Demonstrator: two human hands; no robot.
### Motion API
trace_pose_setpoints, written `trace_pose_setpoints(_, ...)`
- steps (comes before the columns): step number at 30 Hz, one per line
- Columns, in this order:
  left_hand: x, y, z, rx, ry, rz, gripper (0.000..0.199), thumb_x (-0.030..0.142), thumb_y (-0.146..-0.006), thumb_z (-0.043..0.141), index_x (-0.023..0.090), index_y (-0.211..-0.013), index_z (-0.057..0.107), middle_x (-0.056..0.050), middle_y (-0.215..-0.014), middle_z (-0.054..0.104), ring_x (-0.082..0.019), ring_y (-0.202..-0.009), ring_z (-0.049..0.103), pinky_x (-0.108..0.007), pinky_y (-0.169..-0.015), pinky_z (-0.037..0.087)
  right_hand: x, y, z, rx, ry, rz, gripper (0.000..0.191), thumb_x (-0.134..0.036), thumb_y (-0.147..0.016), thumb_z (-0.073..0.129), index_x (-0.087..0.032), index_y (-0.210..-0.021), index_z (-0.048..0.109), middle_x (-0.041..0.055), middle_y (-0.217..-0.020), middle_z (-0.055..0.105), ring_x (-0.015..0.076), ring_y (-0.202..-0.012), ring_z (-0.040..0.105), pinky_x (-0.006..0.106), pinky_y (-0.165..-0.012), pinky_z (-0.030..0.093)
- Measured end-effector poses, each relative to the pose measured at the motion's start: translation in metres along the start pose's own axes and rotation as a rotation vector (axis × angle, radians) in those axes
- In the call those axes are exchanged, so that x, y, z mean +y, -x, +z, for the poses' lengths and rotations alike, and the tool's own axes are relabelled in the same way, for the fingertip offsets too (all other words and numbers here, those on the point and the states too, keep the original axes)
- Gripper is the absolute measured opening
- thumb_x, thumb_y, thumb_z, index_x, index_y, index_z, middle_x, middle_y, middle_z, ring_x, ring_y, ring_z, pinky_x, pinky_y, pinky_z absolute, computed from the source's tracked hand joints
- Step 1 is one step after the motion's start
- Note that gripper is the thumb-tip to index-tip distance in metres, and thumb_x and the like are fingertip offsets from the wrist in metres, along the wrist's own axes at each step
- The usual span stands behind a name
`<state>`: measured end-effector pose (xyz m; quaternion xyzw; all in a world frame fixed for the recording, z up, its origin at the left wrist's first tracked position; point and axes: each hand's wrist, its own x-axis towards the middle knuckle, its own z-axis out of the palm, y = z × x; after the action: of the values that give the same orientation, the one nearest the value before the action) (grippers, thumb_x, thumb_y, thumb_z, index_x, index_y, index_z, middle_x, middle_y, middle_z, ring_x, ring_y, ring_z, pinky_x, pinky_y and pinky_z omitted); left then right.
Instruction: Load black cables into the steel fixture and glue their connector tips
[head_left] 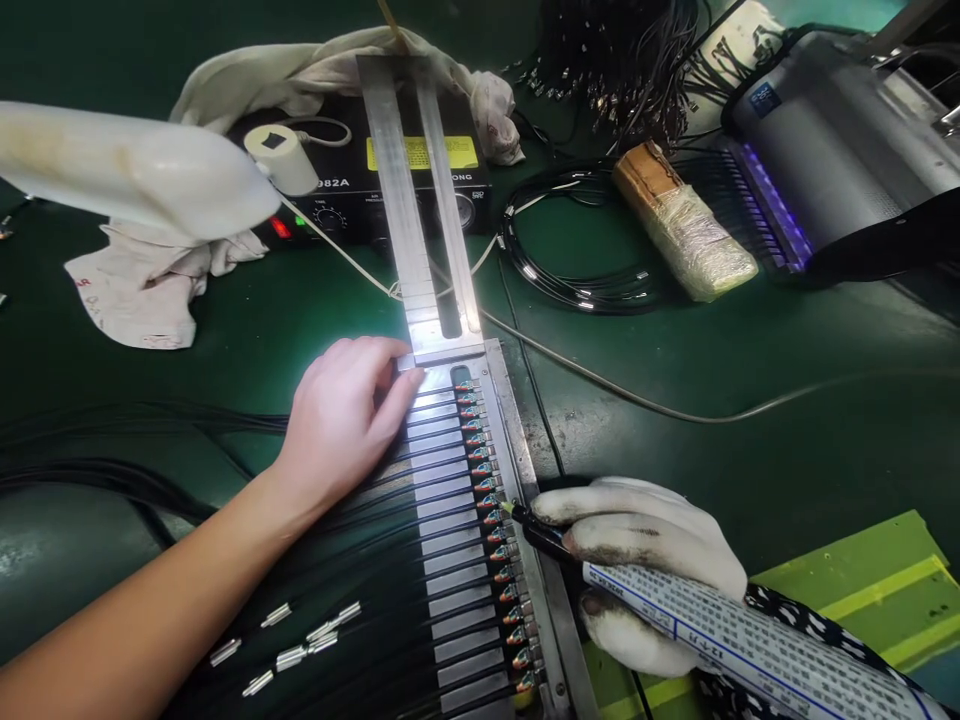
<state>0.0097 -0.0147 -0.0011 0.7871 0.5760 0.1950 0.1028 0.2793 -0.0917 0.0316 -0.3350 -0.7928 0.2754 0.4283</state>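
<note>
A long metal fixture (442, 480) holds a row of black cables (450, 515) side by side. Their stripped ends, with coloured wires and small metal connectors (491, 497), line up along its right side. My bare left hand (349, 405) grips the fixture's upper left edge, thumb and forefinger at the foot of the slotted metal cover (397, 180), which is swung away from me. In my right hand (645, 540), in a stained white glove, is a printed glue tube (720, 630). Its black nozzle ends in a greenish tip close to the connectors mid-row.
Several loose metal shells (292, 655) lie at lower left. A black dispenser controller (322, 215) and a white lamp head (150, 170) stand behind. Farther right are a coiled cable (570, 290), a wrapped block (694, 235) and a grey machine with violet light (832, 140).
</note>
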Motion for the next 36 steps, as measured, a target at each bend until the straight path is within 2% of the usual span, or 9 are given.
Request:
trace_pose_setpoints(11, 0.0004, -0.0016, 0.0007, -0.003, 0.002, 0.0, 0.027, 0.042, -0.096, 0.046, 0.019, -0.1, 0.059, 0.0, -0.073, 0.051, -0.019, -0.072, 0.048, -0.033, -0.068, 0.038, -0.0022, -0.0007, 0.0, 0.014, -0.033, -0.009, 0.012, -0.026, -0.085, 0.064, -0.015, -0.092, 0.065, 0.0096, -0.088, 0.078, 0.0201, -0.08, 0.077, 0.027, -0.071, 0.063)
trace_pose_setpoints(22, 0.0002, -0.001, -0.0001, -0.006, 0.0, -0.007, 0.027, 0.042, -0.096, 0.047, 0.018, -0.099, 0.059, -0.001, -0.073, 0.051, -0.019, -0.072, 0.048, -0.033, -0.067, 0.038, -0.0005, -0.0006, -0.0002, 0.009, -0.021, 0.004, 0.015, -0.024, -0.083, 0.062, -0.014, -0.093, 0.065, 0.0112, -0.092, 0.078, 0.0203, -0.084, 0.076, 0.027, -0.077, 0.063)
trace_pose_setpoints(30, 0.0014, -0.001, 0.0005, -0.008, 0.0, -0.012, 0.027, 0.042, -0.096, 0.046, 0.018, -0.099, 0.059, -0.001, -0.073, 0.051, -0.019, -0.072, 0.048, -0.033, -0.067, 0.038, 0.001, -0.0022, 0.001, 0.005, -0.007, -0.004, 0.017, -0.026, -0.083, 0.063, -0.017, -0.097, 0.065, 0.0103, -0.091, 0.078, 0.0219, -0.081, 0.077, 0.029, -0.07, 0.064)
trace_pose_setpoints(36, 0.0003, -0.0006, 0.0002, -0.007, 0.001, -0.008, 0.028, 0.042, -0.096, 0.046, 0.018, -0.1, 0.059, -0.001, -0.073, 0.051, -0.02, -0.073, 0.049, -0.033, -0.068, 0.038, -0.0006, 0.0024, -0.0007, 0.015, -0.011, -0.013, 0.016, -0.027, -0.086, 0.063, -0.015, -0.097, 0.064, 0.0114, -0.094, 0.077, 0.021, -0.089, 0.076, 0.028, -0.078, 0.063)
